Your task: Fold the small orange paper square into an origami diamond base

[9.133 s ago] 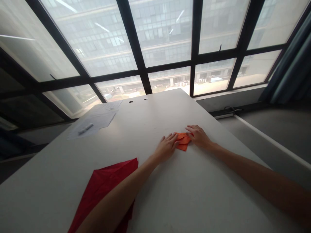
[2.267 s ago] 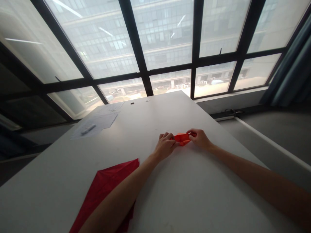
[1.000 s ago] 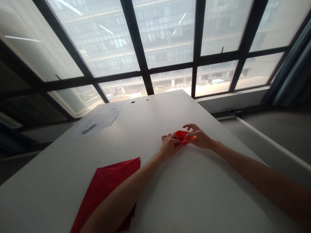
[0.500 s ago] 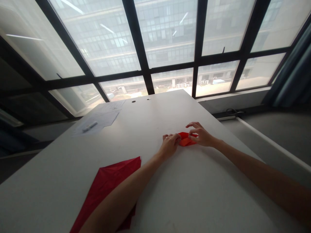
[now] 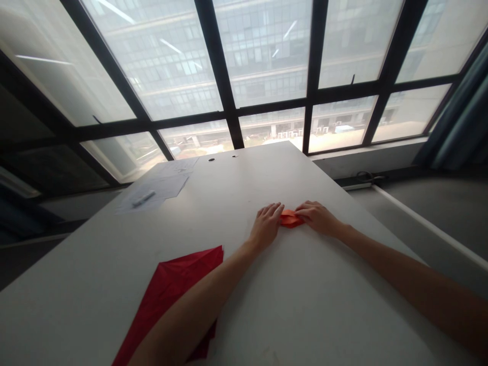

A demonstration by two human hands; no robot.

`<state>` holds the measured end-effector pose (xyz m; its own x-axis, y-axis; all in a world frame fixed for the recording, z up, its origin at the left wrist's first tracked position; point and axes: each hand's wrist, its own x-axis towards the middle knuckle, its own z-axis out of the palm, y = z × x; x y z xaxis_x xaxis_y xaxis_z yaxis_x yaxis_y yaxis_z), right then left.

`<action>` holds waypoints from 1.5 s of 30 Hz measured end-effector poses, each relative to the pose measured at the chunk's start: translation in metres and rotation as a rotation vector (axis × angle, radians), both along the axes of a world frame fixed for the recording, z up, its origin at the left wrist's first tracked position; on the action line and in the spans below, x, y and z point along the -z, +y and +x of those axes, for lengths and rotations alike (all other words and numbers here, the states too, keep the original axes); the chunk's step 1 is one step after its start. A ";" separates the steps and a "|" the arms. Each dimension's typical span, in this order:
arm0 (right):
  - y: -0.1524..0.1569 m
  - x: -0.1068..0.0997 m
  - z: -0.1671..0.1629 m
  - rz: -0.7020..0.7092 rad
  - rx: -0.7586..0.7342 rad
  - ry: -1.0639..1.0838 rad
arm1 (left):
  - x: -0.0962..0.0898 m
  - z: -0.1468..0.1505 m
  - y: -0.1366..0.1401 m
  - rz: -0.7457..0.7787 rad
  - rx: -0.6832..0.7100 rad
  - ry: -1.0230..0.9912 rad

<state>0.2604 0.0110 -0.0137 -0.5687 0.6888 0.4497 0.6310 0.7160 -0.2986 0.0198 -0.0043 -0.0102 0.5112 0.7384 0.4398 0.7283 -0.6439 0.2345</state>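
A small piece of folded orange-red paper (image 5: 291, 219) lies on the white table (image 5: 236, 284) between my two hands. On its left end rests my left hand (image 5: 267, 222), fingers bent together over the edge. My right hand (image 5: 315, 216) is closed on the right end, thumb and fingers pressing the paper. Both ends of the paper are hidden under the fingers. Partly beneath my left forearm lies a larger dark red sheet (image 5: 168, 290), folded to a point at its upper right and creased.
White papers (image 5: 160, 188) with a pen-like object (image 5: 144, 199) on them lie at the table's far left. Two small holes are near the far edge. Tall windows (image 5: 267, 56) with dark frames stand behind, and a blue curtain (image 5: 453, 122) hangs at the right.
My right hand has lowered from a raised pinch, its fingers now pressed down together on the paper. The paper looks flatter and narrower. My left fingers have shifted slightly upward.
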 end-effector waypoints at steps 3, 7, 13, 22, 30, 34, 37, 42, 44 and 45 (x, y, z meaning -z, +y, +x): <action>0.001 0.002 0.007 0.009 -0.027 -0.015 | 0.003 -0.002 0.002 -0.104 0.133 0.030; 0.008 0.008 0.019 -0.025 0.033 0.054 | 0.003 -0.004 0.002 -0.129 0.151 -0.007; 0.012 0.007 0.027 -0.107 -0.048 0.064 | 0.000 -0.004 0.000 -0.069 0.114 0.059; 0.011 0.009 0.020 -0.167 -0.051 0.157 | -0.001 -0.008 -0.005 -0.118 0.127 0.185; 0.002 0.001 0.006 -0.222 -0.125 0.302 | 0.003 -0.004 0.010 -0.325 -0.053 -0.244; -0.005 -0.003 -0.005 -0.154 -0.184 0.284 | 0.003 -0.005 0.011 -0.342 -0.015 -0.110; -0.005 -0.001 -0.010 -0.072 -0.147 0.306 | 0.002 -0.006 0.010 -0.402 0.014 -0.150; -0.003 0.001 -0.018 -0.140 0.187 0.617 | -0.003 -0.003 0.012 -0.655 0.045 -0.594; -0.007 -0.002 -0.024 -0.371 0.248 0.761 | -0.006 -0.001 0.010 -0.707 0.060 -0.850; -0.010 -0.005 -0.027 -0.512 0.218 0.809 | -0.008 0.001 0.008 -0.722 0.074 -0.965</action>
<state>0.2333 0.0012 -0.0091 -0.0576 0.9625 0.2650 0.2020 0.2712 -0.9411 0.0205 0.0042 -0.0024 0.2510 0.9544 0.1614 0.0218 -0.1723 0.9848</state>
